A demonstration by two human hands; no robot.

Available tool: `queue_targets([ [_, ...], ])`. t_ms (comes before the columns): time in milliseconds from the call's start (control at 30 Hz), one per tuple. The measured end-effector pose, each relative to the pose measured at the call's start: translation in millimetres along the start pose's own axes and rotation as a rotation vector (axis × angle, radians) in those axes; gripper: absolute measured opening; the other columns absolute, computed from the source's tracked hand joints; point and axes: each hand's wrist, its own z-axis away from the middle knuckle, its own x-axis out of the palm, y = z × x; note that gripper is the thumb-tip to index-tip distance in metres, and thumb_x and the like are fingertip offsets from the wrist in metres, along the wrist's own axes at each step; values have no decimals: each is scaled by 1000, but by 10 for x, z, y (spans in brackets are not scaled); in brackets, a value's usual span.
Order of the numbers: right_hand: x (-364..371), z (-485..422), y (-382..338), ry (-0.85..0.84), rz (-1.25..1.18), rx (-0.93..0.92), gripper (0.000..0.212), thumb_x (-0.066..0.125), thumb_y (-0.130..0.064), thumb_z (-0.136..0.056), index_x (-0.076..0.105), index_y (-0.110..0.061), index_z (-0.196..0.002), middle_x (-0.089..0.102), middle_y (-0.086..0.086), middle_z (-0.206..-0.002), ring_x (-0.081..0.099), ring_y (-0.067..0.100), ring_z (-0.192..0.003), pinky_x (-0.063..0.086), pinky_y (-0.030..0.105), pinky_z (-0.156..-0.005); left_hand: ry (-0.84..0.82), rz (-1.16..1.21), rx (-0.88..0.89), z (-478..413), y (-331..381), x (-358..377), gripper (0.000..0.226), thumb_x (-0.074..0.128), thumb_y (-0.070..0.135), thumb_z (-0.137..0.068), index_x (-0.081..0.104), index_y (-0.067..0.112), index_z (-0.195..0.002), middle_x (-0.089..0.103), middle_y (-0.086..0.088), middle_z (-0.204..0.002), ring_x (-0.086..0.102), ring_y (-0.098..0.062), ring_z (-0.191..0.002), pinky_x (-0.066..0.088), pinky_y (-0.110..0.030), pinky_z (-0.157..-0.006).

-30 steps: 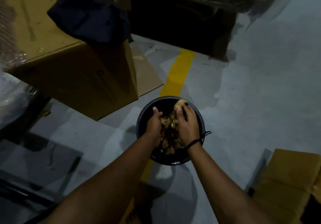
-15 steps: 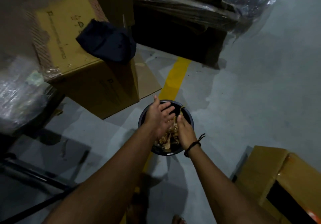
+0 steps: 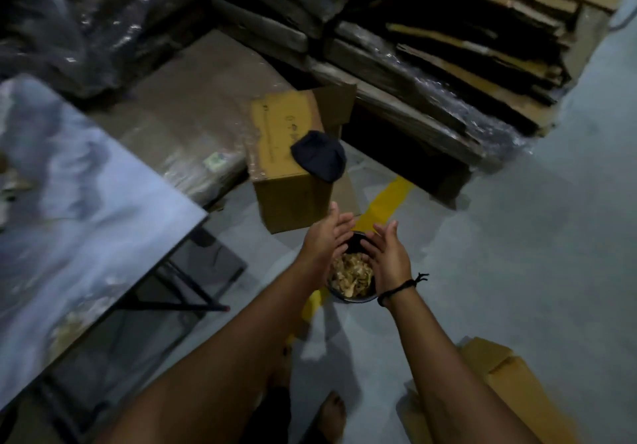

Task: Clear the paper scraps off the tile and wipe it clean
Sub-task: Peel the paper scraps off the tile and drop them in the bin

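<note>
While fingers [image 3: 344,221] of left hand [image 3: 325,236] and right hand [image 3: 389,254] spread straight, holding nothing, palms face each other above bucket [image 3: 351,299], likely shedding paper scraps [image 3: 351,273] into it; bucket on floor [image 3: 517,236], well apart from tile [image 3: 86,202] on desk [image 3: 172,304] at left; tile corner juts near left arm [image 3: 224,357]; open floor right.
</note>
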Motion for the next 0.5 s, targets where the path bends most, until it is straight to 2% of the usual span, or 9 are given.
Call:
queue_targets([
  [67, 231, 327, -150, -67, 38, -30, 59, 27, -51, -100, 48, -8, -136, 56, 11, -131, 56, 25, -117, 45, 42, -100, 51, -21, 56, 377, 178, -190, 59, 24, 48, -100, 48, 5, -132, 50, -11, -139, 46, -24, -130, 31, -42, -112],
  [167, 652, 731, -246, -191, 90, -92, 48, 31, -48, -100, 55, -13, -123, 61, 11, -122, 60, 25, -106, 47, 41, -91, 171, -7, 147, 843, 349, -594, 56, 29, 46, -100, 51, 5, -131, 53, -11, -135, 48, -21, -127, 35, -38, -108],
  [267, 1186, 1112, -255, -348, 183, -153, 48, 36, -55, -91, 61, -19, -111, 63, 9, -114, 61, 26, -102, 48, 40, -87, 396, 30, 260, 1266, 489, -1095, 47, 37, 41, -100, 59, 6, -121, 60, -7, -123, 54, -18, -119, 40, -31, -96],
  [333, 1580, 1376, -220, -458, 241, -222, 38, 37, -48, -96, 63, -22, -103, 64, 6, -109, 60, 23, -99, 47, 36, -85, 528, 63, 338, 1543, 553, -1480, 44, 39, 37, -100, 63, 4, -116, 63, -7, -118, 56, -18, -114, 43, -30, -93],
  [400, 1938, 1579, -160, -570, 291, -307, 35, 40, -41, -100, 64, -16, -107, 64, 4, -108, 60, 20, -98, 47, 29, -83, 616, 62, 417, 1790, 602, -1827, 42, 40, 35, -100, 64, 3, -113, 63, -9, -116, 58, -19, -111, 47, -30, -91],
  [500, 2549, 1920, 8, -740, 413, -407, 44, 43, -48, -91, 62, -15, -113, 63, -1, -111, 61, 15, -102, 47, 22, -83, 773, 32, 523, 2203, 598, -2510, 34, 42, 32, -100, 66, 8, -107, 65, -6, -112, 58, -15, -106, 47, -27, -84],
])
